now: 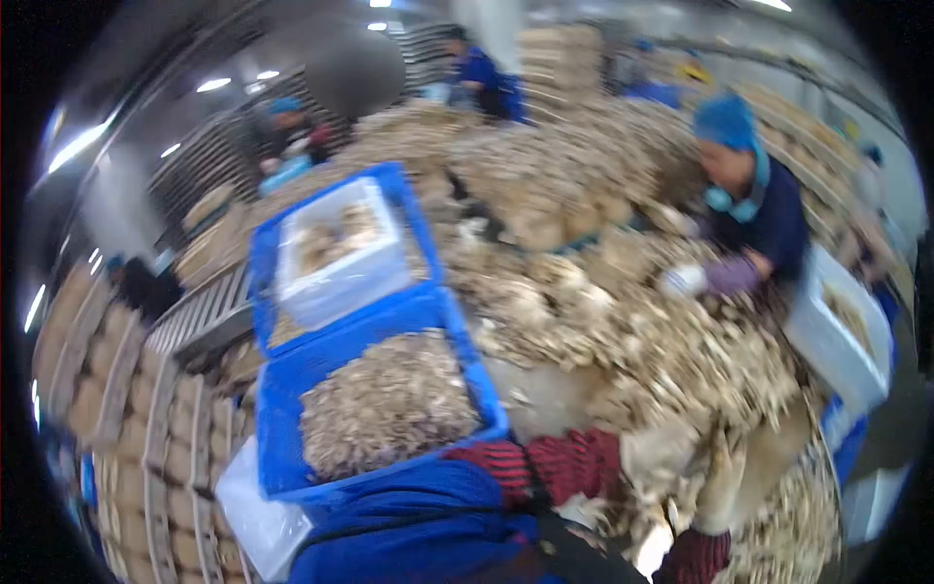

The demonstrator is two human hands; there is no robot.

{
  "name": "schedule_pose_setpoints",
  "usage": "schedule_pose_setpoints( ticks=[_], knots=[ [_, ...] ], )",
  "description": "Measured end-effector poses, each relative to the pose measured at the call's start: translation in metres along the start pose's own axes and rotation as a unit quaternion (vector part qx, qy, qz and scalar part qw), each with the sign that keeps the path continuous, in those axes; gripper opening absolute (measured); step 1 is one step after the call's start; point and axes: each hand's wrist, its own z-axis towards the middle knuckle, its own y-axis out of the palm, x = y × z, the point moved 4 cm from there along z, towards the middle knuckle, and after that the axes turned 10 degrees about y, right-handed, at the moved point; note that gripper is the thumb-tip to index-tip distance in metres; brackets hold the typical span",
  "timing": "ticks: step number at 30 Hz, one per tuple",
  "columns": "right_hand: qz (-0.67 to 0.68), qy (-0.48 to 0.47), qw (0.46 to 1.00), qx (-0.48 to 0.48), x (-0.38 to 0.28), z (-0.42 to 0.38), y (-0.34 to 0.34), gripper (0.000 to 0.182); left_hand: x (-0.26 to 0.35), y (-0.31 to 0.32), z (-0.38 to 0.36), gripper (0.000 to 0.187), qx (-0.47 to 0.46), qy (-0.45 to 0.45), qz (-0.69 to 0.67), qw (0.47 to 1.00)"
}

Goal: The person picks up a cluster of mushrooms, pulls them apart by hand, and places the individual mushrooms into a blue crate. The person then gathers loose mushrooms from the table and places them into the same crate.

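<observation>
My left hand (662, 453), in a pale glove below a dark red knitted sleeve (579, 465), is among the mushroom pieces near the front edge of the heap. Beside it on the right, my right hand (718, 487) points away from me, pale-gloved with a dark red cuff. Both hands are blurred, and what either one holds cannot be made out. Pale brown mushroom clusters (555, 292) spread in front of them. Small pieces (389, 404) fill a blue crate (491, 399) to the left.
Behind that crate, a white box (345, 282) sits in another blue crate (413, 209). Across the heap at right, a co-worker in a blue cap (725, 122) reaches into the mushrooms, next to a white bin (837, 341). Stacked racks (161, 428) stand at left; more people are farther back.
</observation>
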Motion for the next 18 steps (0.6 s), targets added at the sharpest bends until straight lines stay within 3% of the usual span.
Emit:
schedule_pose_setpoints(
  ticks=[1,2,3,5,6,7,8,9,11,12,13,15,17,18],
  knots=[
    [-0.094,-0.119,0.988,0.033,0.041,0.014,0.006,0.044,0.056,-0.017,0.024,0.055,0.124,0.154,0.03,0.98],
    [-0.106,-0.046,0.993,0.03,0.028,0.018,0.013,0.045,0.082,-0.032,0.025,0.061,0.095,0.004,-0.165,0.982],
    [-0.124,-0.012,0.992,-0.003,0.021,0.027,0.018,0.046,0.062,-0.038,0.02,0.064,0.016,-0.03,-0.167,0.985],
    [-0.395,-0.129,0.909,0.035,0.067,0.052,0.033,0.048,0.029,-0.027,0.007,0.065,0.094,-0.025,-0.425,0.9],
    [-0.391,-0.143,0.909,0.032,0.047,0.055,0.052,0.048,0.061,-0.055,0.004,0.065,0.098,0.002,-0.452,0.887],
    [-0.192,-0.106,0.976,-0.014,0.015,0.05,0.071,0.049,0.098,-0.083,0.0,0.065,0.101,0.028,-0.478,0.872],
    [0.013,-0.058,0.996,-0.064,-0.003,0.047,0.088,0.049,0.103,-0.094,-0.005,0.058,0.165,0.019,-0.525,0.835],
    [0.014,-0.063,0.995,-0.073,-0.003,0.054,0.099,0.049,0.105,-0.115,-0.015,0.058,0.173,0.022,-0.519,0.837],
    [-0.229,-0.175,0.956,-0.061,0.0,0.067,0.123,0.057,0.111,-0.162,-0.036,0.048,0.155,-0.042,-0.448,0.88],
    [-0.158,-0.156,0.969,-0.11,-0.032,0.067,0.142,0.058,0.102,-0.179,-0.05,0.039,0.176,-0.028,-0.448,0.876],
    [0.004,-0.213,0.933,-0.289,-0.09,0.047,0.163,0.066,0.134,-0.216,-0.062,0.034,0.162,-0.093,-0.417,0.889],
    [0.013,-0.205,0.937,-0.281,-0.106,0.043,0.179,0.065,0.153,-0.281,-0.085,0.034,0.157,0.126,-0.139,0.969],
    [0.02,-0.186,0.949,-0.254,-0.116,0.046,0.198,0.063,0.206,-0.364,-0.123,0.039,0.069,0.107,0.013,0.992],
    [0.022,-0.175,0.955,-0.239,-0.12,0.049,0.206,0.063,0.192,-0.399,-0.155,0.046,0.136,-0.025,-0.27,0.953]
  ],
)
